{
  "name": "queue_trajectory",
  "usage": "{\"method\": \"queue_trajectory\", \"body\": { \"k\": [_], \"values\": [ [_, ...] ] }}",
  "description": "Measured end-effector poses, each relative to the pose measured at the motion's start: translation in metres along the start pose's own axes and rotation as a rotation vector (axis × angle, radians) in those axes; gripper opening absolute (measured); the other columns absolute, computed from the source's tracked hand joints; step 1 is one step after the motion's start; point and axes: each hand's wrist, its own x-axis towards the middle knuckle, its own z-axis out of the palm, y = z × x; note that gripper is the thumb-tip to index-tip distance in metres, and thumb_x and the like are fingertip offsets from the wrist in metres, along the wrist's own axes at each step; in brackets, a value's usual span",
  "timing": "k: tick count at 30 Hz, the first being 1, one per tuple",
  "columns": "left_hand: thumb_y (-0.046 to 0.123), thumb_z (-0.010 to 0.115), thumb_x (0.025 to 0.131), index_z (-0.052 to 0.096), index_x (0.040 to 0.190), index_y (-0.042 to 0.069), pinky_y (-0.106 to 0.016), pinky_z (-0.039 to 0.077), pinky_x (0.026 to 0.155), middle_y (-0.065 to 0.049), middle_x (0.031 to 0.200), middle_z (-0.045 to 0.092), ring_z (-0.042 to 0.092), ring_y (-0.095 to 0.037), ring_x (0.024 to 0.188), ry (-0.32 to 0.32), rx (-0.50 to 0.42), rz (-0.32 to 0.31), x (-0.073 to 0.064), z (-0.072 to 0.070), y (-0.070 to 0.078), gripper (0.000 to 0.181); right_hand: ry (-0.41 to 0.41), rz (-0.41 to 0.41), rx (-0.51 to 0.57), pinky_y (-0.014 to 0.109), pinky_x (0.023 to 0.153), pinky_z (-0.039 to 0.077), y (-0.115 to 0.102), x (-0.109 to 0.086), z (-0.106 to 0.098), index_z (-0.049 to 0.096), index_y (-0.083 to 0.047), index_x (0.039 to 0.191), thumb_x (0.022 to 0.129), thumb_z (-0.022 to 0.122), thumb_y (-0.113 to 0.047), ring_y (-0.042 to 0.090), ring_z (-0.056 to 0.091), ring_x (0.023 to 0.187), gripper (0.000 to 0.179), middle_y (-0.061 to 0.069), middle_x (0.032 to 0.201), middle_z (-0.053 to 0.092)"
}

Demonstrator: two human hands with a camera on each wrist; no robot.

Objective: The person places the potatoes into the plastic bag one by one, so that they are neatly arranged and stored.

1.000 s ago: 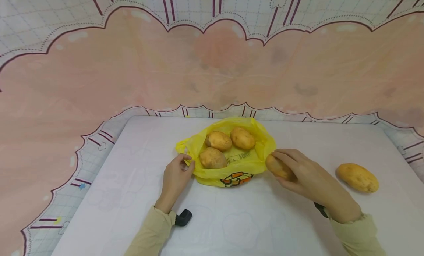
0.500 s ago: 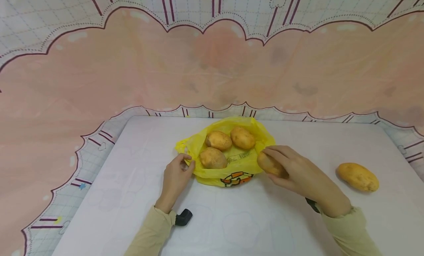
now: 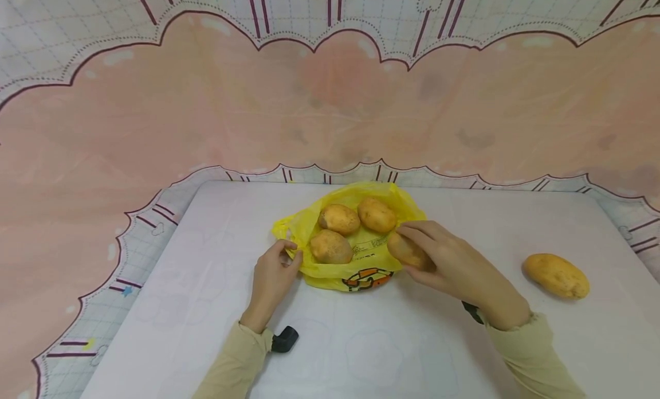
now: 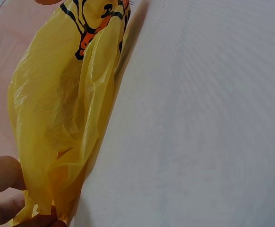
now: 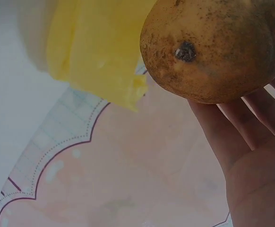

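Note:
A yellow plastic bag (image 3: 330,276) lies with its mouth spread wide on the table, an orange and black print on its near side. Inside it rest three potatoes: one at the near left (image 3: 331,247), one behind it (image 3: 338,219) and one at the back right (image 3: 377,215). My left hand (image 3: 273,284) pinches the bag's left edge between thumb and fingers. Over the bag's right rim, my right hand (image 3: 448,261) grips another potato (image 3: 409,251). In the right wrist view that potato (image 5: 213,52) shows a dark spot, with fingers round its far side.
One more potato (image 3: 556,276) lies on the white table (image 3: 361,353) to the right, beyond my right hand. A patterned pink cloth (image 3: 309,112) hangs behind the table's back edge.
My right hand has carried its potato leftward, from beside the bag's right rim to over the opening. My left hand and the other potatoes have stayed in place.

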Motion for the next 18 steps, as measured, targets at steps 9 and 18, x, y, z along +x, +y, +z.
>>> {"method": "queue_trajectory", "body": {
  "k": [9,18],
  "values": [
    [0.019,0.069,0.091,0.068,0.104,0.007,-0.025,0.043,0.055,-0.006,0.077,0.066,0.052,-0.014,0.058,0.005,0.004,-0.001,-0.001,0.000,0.000,0.017,-0.001,-0.013,0.008,0.044,0.092,0.054,-0.006,0.012,0.001,0.057,-0.003,0.134,0.079,0.083,-0.023,0.028,0.061,0.113,0.064,0.013,0.127,0.060],
    [0.019,0.069,0.092,0.068,0.104,0.007,-0.026,0.045,0.058,-0.007,0.080,0.068,0.056,-0.014,0.062,0.000,0.002,-0.002,-0.001,0.000,0.000,0.017,-0.001,-0.013,0.024,0.043,0.091,0.054,-0.011,0.022,0.006,0.055,-0.003,0.136,0.081,0.083,-0.026,0.026,0.061,0.113,0.066,0.012,0.129,0.059]
  ]
}}
